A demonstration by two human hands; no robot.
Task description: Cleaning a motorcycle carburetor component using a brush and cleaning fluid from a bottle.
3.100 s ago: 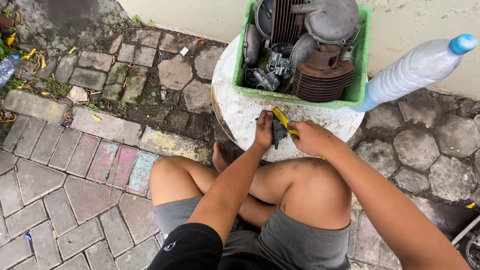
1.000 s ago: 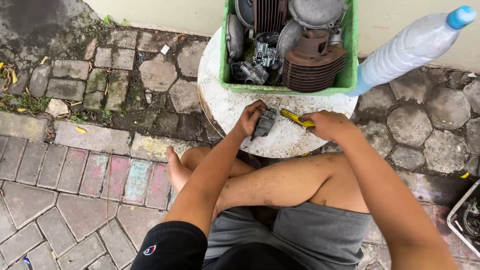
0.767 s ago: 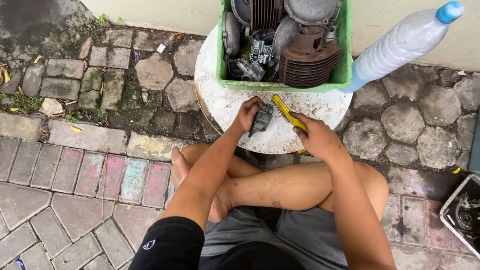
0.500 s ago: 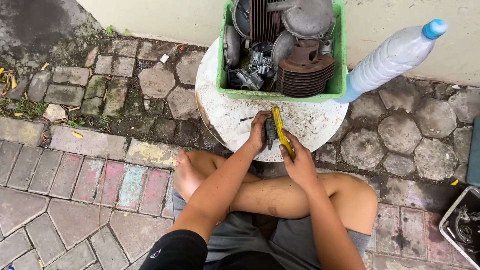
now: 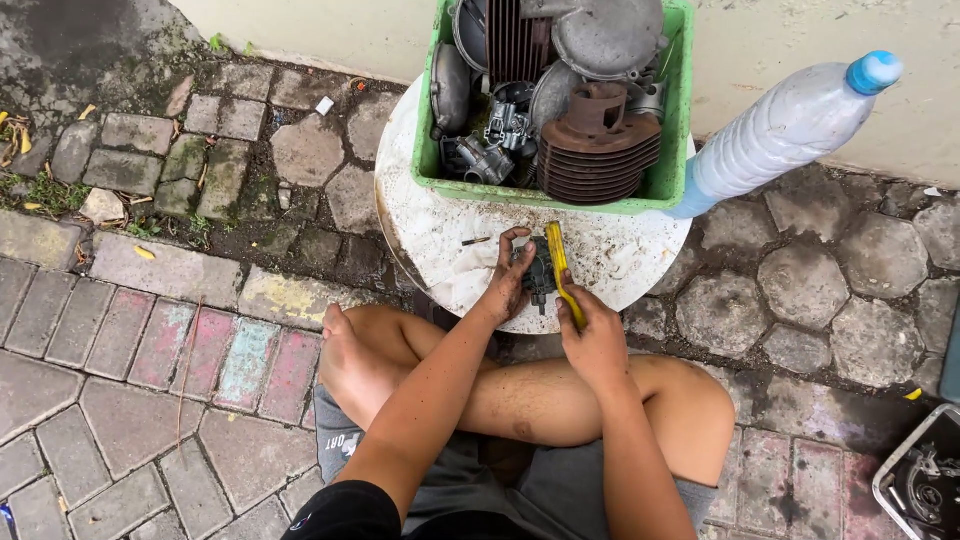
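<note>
I sit cross-legged on paving at a round white table top (image 5: 620, 262). My left hand (image 5: 508, 282) grips a small dark metal engine part (image 5: 538, 272) resting on the table's near edge. My right hand (image 5: 594, 335) holds a yellow-handled tool (image 5: 560, 268), its tip laid against the top of that part. Both hands are close together over the table's front rim. A small dark screw or pin (image 5: 476, 241) lies on the table just left of my left hand.
A green plastic crate (image 5: 668, 178) full of grey and brown finned engine parts stands at the table's back. A clear plastic bottle with a blue cap (image 5: 780, 130) leans at the right. A pale wall runs behind. A tray corner (image 5: 920, 485) shows bottom right.
The camera has shifted, so the table sits more central. My right hand swung the yellow tool from lying sideways to pointing up along the part; my left hand kept hold of the part.
</note>
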